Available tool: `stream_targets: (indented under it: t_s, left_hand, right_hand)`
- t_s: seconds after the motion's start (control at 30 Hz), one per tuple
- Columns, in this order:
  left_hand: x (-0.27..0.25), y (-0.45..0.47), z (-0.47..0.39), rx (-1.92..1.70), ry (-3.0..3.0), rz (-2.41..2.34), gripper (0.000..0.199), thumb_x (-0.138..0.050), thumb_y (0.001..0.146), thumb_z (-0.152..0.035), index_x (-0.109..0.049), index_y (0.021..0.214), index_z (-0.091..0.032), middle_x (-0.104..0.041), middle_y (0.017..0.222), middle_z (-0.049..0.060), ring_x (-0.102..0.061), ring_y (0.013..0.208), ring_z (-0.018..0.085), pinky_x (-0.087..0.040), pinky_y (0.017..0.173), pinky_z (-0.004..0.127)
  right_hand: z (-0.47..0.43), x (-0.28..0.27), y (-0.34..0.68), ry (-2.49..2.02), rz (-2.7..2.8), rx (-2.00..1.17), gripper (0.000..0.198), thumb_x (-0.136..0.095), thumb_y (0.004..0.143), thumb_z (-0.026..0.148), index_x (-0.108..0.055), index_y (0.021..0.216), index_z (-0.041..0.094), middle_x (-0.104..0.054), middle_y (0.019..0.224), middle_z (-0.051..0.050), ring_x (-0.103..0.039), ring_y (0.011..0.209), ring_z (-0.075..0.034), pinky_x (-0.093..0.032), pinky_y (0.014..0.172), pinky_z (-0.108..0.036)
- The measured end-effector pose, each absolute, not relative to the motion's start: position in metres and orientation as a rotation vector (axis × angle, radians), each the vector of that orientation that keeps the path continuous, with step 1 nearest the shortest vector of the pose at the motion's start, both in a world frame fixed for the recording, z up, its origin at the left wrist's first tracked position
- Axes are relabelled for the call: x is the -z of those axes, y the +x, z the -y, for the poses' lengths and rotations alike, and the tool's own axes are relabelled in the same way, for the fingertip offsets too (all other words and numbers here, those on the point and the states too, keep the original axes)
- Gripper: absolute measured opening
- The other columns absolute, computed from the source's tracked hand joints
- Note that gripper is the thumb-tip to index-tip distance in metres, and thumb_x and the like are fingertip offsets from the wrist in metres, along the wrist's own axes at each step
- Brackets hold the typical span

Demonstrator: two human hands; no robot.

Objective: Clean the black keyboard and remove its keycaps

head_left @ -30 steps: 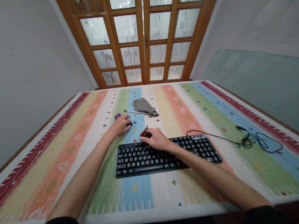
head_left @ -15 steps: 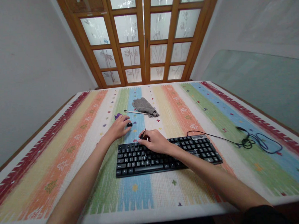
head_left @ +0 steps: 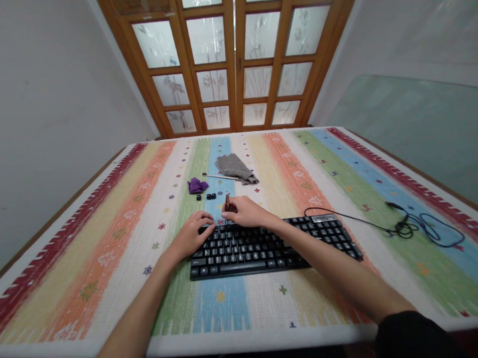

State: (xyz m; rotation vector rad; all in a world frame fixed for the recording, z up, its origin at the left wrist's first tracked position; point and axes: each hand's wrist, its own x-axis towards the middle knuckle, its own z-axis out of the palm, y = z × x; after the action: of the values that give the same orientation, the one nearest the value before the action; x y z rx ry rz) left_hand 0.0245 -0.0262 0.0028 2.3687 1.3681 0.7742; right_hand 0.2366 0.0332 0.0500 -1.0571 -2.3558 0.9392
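A black keyboard (head_left: 243, 256) lies across the striped tablecloth. My left hand (head_left: 194, 235) is at its upper left corner, fingers bent round the edge and thumb near the top keys. Above the back row, my right hand (head_left: 246, 211) pinches a small dark tool (head_left: 227, 202) with a thin upright end; its exact kind is too small to tell. Just behind the hands are several small black keycaps, a single keycap (head_left: 199, 197) and a close group (head_left: 211, 196). A crumpled purple cloth (head_left: 198, 186) rests beyond them.
A grey cloth (head_left: 236, 167) lies farther back, with a thin pale stick with a dark tip (head_left: 220, 176) beside it. The keyboard's coiled cable (head_left: 405, 226) spreads over the tablecloth (head_left: 122, 249) at the right. Wooden glazed doors (head_left: 236, 93) stand behind the table.
My left hand has drawn back from the keycaps and purple cloth to the keyboard's upper left corner. My right hand still pinches the small tool. The view has shifted slightly.
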Motion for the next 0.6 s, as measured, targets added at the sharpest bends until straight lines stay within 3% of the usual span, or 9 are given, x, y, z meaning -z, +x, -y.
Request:
stream_targets:
  t_s: [0.3, 0.6]
  left_hand:
    - [-0.001, 0.027, 0.031, -0.84, 2.278, -1.4, 0.025, -0.046, 0.095, -0.033, -0.064, 0.085, -0.02, -0.065, 0.09, 0.005, -0.06, 0.09, 0.021, -0.048, 0.086, 0.037]
    - [0.0, 0.027, 0.032, -0.843, 2.275, -1.412, 0.024, -0.045, 0.095, -0.032, -0.062, 0.083, -0.019, -0.065, 0.088, 0.005, -0.06, 0.09, 0.021, -0.047, 0.087, 0.037]
  right_hand:
    - [-0.012, -0.045, 0.252, -0.922, 2.359, -0.84, 0.015, -0.064, 0.087, 0.028, -0.067, 0.089, 0.014, -0.07, 0.082, -0.007, -0.063, 0.072, -0.016, -0.044, 0.068, -0.026]
    - [0.003, -0.037, 0.264, -0.981, 2.244, -0.867, 0.015, -0.063, 0.087, 0.025, -0.068, 0.095, 0.015, -0.071, 0.079, -0.005, -0.063, 0.069, -0.015, -0.046, 0.067, -0.027]
